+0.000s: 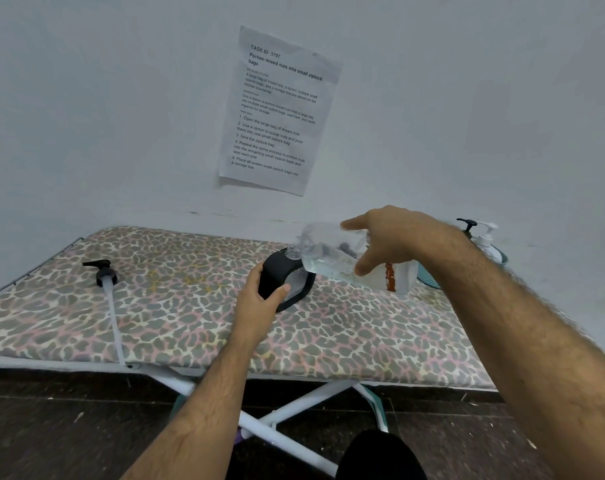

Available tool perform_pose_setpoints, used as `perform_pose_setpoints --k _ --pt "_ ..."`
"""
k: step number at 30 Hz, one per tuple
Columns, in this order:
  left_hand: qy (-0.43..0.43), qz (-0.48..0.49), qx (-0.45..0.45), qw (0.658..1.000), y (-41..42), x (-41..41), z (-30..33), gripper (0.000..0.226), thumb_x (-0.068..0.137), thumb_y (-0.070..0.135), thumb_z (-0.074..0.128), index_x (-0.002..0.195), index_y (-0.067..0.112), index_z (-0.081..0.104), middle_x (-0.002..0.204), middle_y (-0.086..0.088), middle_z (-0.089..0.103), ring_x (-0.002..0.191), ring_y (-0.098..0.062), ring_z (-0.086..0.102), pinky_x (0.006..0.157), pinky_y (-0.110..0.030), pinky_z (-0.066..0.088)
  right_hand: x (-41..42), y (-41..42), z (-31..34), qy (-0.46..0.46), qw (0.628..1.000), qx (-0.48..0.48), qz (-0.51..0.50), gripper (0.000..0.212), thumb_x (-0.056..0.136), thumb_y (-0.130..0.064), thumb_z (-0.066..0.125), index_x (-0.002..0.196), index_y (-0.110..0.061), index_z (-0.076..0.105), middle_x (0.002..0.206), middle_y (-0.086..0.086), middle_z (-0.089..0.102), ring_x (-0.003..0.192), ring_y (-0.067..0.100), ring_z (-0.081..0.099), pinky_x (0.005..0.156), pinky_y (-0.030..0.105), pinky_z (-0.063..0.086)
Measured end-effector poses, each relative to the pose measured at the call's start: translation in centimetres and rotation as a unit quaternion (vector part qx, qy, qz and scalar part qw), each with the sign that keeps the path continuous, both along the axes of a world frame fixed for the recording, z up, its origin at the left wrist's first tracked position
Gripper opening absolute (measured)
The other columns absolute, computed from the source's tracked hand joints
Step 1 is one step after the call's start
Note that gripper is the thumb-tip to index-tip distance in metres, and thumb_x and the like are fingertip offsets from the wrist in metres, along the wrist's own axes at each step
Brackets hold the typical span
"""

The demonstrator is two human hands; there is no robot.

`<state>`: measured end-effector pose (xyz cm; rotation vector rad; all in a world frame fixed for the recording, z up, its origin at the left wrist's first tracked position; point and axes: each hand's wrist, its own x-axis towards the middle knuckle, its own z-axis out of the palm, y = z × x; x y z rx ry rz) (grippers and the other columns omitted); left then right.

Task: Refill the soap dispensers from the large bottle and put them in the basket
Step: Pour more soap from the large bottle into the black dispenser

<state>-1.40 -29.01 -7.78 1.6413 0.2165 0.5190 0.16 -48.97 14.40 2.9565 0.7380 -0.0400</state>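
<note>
— Surface? Backdrop?
— Padded board (176, 306), leopard-print fabric, white tube legs; pale wall w/ printed sheet (277, 112), frame ctr-top.
— Hands?
— Left hand (259, 299) wraps black rounded dispenser (285, 280), frame ctr. Right hand (394, 237) grips clear plastic large bottle (349, 261), tilted, neck at dispenser's open mouth.
— Rest?
— Black pump head (103, 271) w/ white tube lies frame left. Teal basket (429, 277), frame right, holds two pump bottles.

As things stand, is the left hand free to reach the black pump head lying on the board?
Probably not: the left hand grips the black dispenser being filled, though the path to the pump head looks open.
</note>
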Motion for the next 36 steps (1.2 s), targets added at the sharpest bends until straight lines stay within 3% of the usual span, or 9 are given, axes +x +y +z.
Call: perform_pose_setpoints --k 13,25,31,36 --pt "0.003 -0.002 -0.002 1.0 0.02 0.03 0.0 0.063 0.09 0.028 0.071 0.146 0.028 0.041 0.132 0.009 0.058 0.121 -0.012 0.057 0.105 -0.044 0.049 0.14 0.32 0.24 -0.003 1.0 -0.006 -0.002 0.087 0.075 -0.045 0.081 0.149 -0.041 0.035 0.139 -0.005 0.054 0.118 0.017 0.054 0.095 0.04 0.049" --pt "-0.007 -0.005 0.004 1.0 -0.15 -0.29 0.31 0.056 0.091 0.025 0.07 0.141 0.03 0.045 0.119 0.022 0.059 0.116 -0.006 0.059 0.104 -0.038 0.05 0.24 0.36 0.33 -0.001 1.0 -0.013 -0.001 0.089 0.075 -0.046 0.081 0.15 -0.041 0.034 0.142 -0.005 0.052 0.124 0.018 0.051 0.095 0.039 0.046" --pt "-0.009 -0.002 0.004 1.0 -0.09 -0.22 0.24 0.058 0.091 0.025 0.071 0.142 0.029 0.045 0.128 0.012 0.061 0.118 -0.008 0.059 0.103 -0.041 0.051 0.31 0.45 0.39 -0.001 1.0 -0.012 -0.003 0.088 0.074 -0.046 0.081 0.149 -0.041 0.035 0.143 -0.005 0.052 0.123 0.018 0.052 0.096 0.039 0.047" --pt "-0.002 -0.001 0.0 1.0 -0.18 -0.31 0.3 0.058 0.091 0.025 0.07 0.143 0.029 0.044 0.122 0.016 0.059 0.117 -0.01 0.059 0.103 -0.042 0.051 0.43 0.47 0.39 -0.002 1.0 -0.01 -0.006 0.088 0.074 -0.046 0.082 0.149 -0.042 0.035 0.141 -0.005 0.053 0.12 0.018 0.053 0.09 0.036 0.046"
